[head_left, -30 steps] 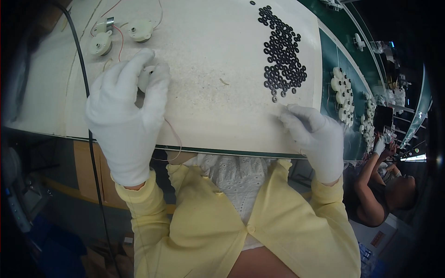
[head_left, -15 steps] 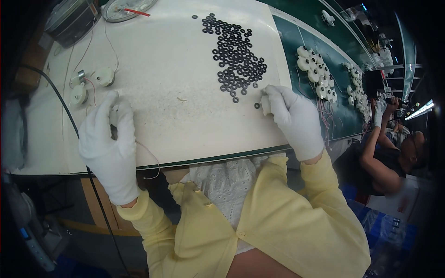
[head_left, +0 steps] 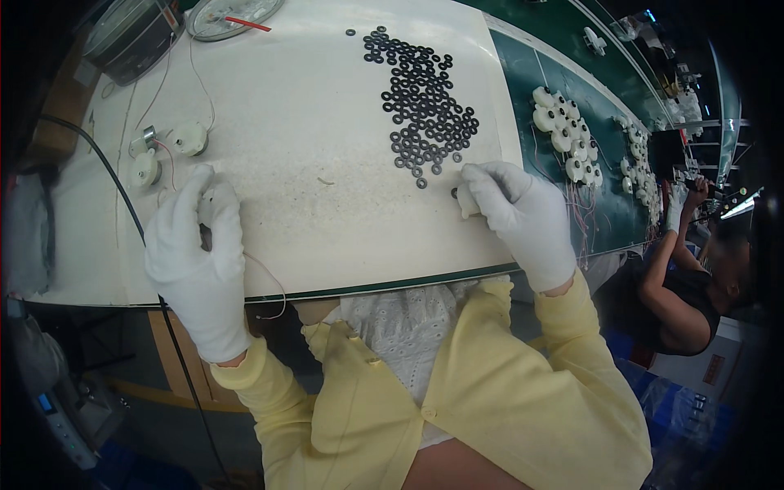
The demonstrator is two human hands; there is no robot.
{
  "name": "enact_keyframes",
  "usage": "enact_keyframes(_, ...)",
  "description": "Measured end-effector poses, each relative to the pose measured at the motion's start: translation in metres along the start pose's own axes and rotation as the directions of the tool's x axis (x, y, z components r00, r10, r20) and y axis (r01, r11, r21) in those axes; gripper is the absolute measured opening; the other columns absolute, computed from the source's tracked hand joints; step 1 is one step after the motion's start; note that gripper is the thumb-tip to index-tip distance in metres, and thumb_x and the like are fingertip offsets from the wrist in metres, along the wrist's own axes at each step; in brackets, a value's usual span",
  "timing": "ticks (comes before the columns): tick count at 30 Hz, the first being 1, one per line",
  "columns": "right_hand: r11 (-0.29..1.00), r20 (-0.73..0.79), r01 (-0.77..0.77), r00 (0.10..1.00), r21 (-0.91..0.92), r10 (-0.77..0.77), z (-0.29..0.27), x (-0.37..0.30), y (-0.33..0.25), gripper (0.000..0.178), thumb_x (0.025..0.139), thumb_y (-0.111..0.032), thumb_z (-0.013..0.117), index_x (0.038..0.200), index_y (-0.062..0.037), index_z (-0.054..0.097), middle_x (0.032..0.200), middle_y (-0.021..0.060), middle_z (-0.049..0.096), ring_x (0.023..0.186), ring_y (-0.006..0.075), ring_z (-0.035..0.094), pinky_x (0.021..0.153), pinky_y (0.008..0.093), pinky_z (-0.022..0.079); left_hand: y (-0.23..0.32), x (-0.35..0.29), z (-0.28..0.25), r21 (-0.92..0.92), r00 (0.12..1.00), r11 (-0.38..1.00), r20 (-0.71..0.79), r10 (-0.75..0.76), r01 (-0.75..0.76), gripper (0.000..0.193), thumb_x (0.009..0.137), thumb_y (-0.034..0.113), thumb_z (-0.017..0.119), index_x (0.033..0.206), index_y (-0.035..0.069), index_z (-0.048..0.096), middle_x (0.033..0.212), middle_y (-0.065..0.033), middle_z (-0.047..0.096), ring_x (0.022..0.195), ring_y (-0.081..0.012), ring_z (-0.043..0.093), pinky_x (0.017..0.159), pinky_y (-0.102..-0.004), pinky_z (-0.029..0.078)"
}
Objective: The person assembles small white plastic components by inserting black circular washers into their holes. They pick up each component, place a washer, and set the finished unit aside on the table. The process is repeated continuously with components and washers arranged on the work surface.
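Observation:
Both my hands wear white gloves. My right hand (head_left: 523, 214) pinches a small whitish plastic part (head_left: 468, 201) low over the table. A single black ring (head_left: 455, 193) lies right at that part's edge, partly covered. Beyond my fingertips a loose heap of black rings (head_left: 425, 102) spreads across the white tabletop. On the left, my left hand (head_left: 198, 253) curls its fingers round something mostly hidden; a dark bit shows between thumb and fingers. A thin pale wire (head_left: 273, 278) trails from that hand over the table's front edge.
Near my left hand stand two white round parts (head_left: 191, 139) with wires and a metal cylinder (head_left: 144, 139). A black cable (head_left: 106, 171) crosses at left. White parts with black centres (head_left: 563, 131) sit on the green mat (head_left: 523, 73). A co-worker (head_left: 678, 286) is at right.
The view has shifted slightly. My right hand has brought the plastic part a little closer over the lone black ring, which is now partly covered. My left hand keeps its grip.

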State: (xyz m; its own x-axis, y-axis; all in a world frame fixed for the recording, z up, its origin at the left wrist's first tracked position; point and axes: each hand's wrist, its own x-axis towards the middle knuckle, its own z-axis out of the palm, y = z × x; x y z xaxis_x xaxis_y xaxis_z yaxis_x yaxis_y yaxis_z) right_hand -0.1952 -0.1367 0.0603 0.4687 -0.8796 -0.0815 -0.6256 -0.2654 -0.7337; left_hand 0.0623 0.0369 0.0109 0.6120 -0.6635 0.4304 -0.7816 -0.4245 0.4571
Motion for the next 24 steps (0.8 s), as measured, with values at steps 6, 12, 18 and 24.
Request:
enact_keyframes(6,0.945,-0.055,0.278,0.955,-0.173,-0.292,0.007,0.001,0.014,0.012,0.095,-0.021,0.078,0.093,-0.0089,0.077,0.068,0.0017,0.072,0.060,0.0144,0.071,0.055,0.0266,0.053,-0.001,0.001,0.003,-0.009,0.997,0.999,-0.056,0.044,-0.044,0.032,0.091,0.010,0.075,0.123,0.007,0.075,0.110,-0.0089,0.074,0.094,-0.0276,0.066,0.085,-0.0384,0.052)
enact_keyframes(12,0.848,0.019,0.353,0.926,-0.395,-0.376,-0.001,-0.007,0.008,0.019,0.087,-0.025,0.085,0.086,-0.0115,0.072,0.065,0.0010,0.069,0.054,0.0217,0.067,0.052,0.0308,0.052,-0.004,0.002,0.008,0.016,0.986,0.995,-0.133,0.097,-0.095,0.032,0.086,0.014,0.080,0.117,0.008,0.077,0.097,-0.0072,0.072,0.079,-0.0242,0.060,0.073,-0.0366,0.050)
enact_keyframes(18,0.569,0.110,0.537,0.780,-0.623,-0.615,-0.003,-0.010,0.008,0.023,0.086,-0.029,0.086,0.085,-0.0141,0.069,0.057,0.0019,0.062,0.046,0.0255,0.059,0.049,0.0357,0.047,-0.003,0.002,0.003,0.016,0.995,0.998,-0.081,0.055,-0.053,0.033,0.089,0.018,0.078,0.120,0.008,0.077,0.100,-0.0080,0.073,0.082,-0.0262,0.062,0.077,-0.0381,0.050)
enact_keyframes(24,0.616,0.114,0.568,0.778,-0.546,-0.617,0.006,-0.007,0.010,0.020,0.086,-0.029,0.085,0.080,-0.0156,0.071,0.055,0.0027,0.060,0.044,0.0260,0.057,0.049,0.0352,0.044,-0.001,0.003,0.004,0.033,0.995,0.998,-0.084,0.057,-0.055,0.033,0.091,0.019,0.076,0.122,0.007,0.076,0.102,-0.0094,0.074,0.085,-0.0281,0.062,0.079,-0.0396,0.050)
